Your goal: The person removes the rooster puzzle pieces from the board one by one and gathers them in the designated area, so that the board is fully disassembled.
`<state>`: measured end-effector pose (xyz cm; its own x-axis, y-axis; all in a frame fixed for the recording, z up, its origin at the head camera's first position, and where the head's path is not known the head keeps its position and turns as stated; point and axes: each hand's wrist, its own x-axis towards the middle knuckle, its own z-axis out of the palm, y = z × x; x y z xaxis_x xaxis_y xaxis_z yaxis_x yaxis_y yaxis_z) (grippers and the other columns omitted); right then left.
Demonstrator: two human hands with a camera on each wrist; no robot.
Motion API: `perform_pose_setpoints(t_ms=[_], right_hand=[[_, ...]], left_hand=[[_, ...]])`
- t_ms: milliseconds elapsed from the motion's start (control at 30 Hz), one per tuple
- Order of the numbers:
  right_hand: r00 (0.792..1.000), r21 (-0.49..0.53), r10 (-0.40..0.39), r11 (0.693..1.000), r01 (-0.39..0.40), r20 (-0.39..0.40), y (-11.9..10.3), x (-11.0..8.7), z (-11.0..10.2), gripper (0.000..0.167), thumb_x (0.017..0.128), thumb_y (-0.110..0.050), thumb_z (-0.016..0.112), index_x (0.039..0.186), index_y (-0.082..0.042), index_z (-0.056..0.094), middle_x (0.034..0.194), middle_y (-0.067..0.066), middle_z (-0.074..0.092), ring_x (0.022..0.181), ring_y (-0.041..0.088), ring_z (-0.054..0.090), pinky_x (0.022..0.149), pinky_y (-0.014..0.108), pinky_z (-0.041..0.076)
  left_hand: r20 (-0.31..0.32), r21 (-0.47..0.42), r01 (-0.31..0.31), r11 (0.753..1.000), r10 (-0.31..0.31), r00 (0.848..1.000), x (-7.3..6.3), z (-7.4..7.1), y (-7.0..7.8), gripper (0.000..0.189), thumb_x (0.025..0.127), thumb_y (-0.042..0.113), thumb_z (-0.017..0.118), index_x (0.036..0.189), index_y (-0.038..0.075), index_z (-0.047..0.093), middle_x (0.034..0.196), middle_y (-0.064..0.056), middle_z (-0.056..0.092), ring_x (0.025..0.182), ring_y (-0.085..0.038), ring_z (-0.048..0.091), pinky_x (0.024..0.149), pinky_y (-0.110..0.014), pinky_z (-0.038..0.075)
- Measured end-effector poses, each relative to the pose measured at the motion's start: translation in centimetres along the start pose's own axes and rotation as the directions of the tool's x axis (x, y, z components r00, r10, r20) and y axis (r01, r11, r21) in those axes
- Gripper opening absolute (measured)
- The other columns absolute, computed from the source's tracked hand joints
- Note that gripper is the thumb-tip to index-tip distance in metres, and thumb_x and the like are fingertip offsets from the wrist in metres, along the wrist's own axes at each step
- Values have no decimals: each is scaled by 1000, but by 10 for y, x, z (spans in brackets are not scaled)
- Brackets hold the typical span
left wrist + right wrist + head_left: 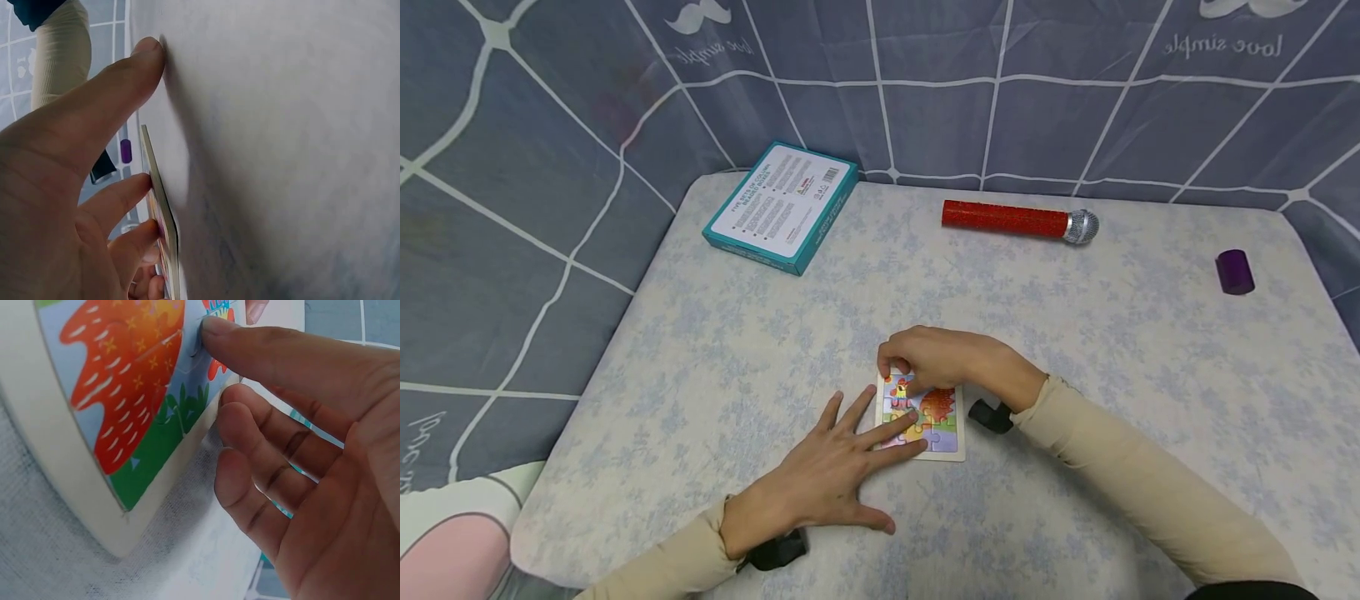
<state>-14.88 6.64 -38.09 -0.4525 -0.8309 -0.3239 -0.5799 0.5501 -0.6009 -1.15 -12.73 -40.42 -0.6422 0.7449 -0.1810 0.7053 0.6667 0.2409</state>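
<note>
A small jigsaw puzzle [945, 440] in a pale frame lies flat on the table, its pieces forming a colourful picture with a red-orange figure. My left hand [831, 473] has its fingers spread; fingertips rest on the puzzle's left and lower part, while the thumb points away over the table. At the far edge, my right hand [936, 357] grips the puzzle with curled fingers. In the right wrist view its thumb [222, 331] presses the picture surface and the other fingertips sit right at the frame's edge. Part of the picture is hidden under both hands.
A teal box [782, 204] with a white printed label lies at the back left. Behind the hands is a red glitter microphone [1015, 221] with a silver head. A purple cylinder [1235, 272] lies at the right. Grey checked cloth [940, 125] hangs behind the patterned table [737, 333].
</note>
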Motion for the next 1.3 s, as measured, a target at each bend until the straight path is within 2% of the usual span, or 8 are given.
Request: perform_pose_setpoints(t_ms=[333, 633, 867, 1000, 1300], right_hand=[[1000, -28, 17, 999, -18, -8, -1, -3, -2, 21, 86, -4, 75, 100, -15, 64, 83, 4, 55, 73, 12, 50, 58, 23, 45], [999, -43, 43, 998, -43, -11, 5, -4, -11, 20, 87, -5, 74, 102, -15, 65, 87, 4, 56, 76, 14, 51, 60, 24, 46], [996, -16, 78, 997, -79, -37, 15, -3, -19, 24, 87, -4, 74, 107, -15, 66, 89, 4, 57, 78, 16, 52, 62, 26, 48], [996, 4, 83, 997, -83, -45, 19, -3, -21, 24, 87, -4, 73, 107, -15, 67, 88, 4, 57, 77, 16, 52, 62, 26, 48], [999, -96, 43, 994, -43, -7, 16, 0, -28, 25, 84, -6, 78, 104, -15, 65, 78, 1, 54, 72, 13, 51, 63, 26, 45]], left_hand=[[-10, -1, -20, 1000, 20, 1000, 3, 0, -3, 95, 73, 78, 62, 154, 38, 32, 163, 10, 15, 147, -45, 1, 111, -67, 17], [-8, 4, -29, 1000, 29, 1000, 14, -4, -9, 93, 76, 78, 59, 154, 37, 32, 164, 9, 15, 147, -44, 2, 110, -68, 16], [39, 17, -17, 1000, 16, 999, 27, -10, -17, 84, 83, 74, 56, 155, 39, 28, 163, 10, 13, 148, -44, 1, 111, -66, 16], [52, -8, -18, 1000, 19, 998, 31, -13, -20, 82, 84, 70, 58, 155, 38, 30, 164, 9, 14, 148, -43, 0, 111, -67, 14], [40, -46, -28, 999, 30, 999, 31, -12, -21, 81, 85, 68, 60, 154, 36, 32, 164, 8, 14, 147, -44, -1, 111, -67, 12]])
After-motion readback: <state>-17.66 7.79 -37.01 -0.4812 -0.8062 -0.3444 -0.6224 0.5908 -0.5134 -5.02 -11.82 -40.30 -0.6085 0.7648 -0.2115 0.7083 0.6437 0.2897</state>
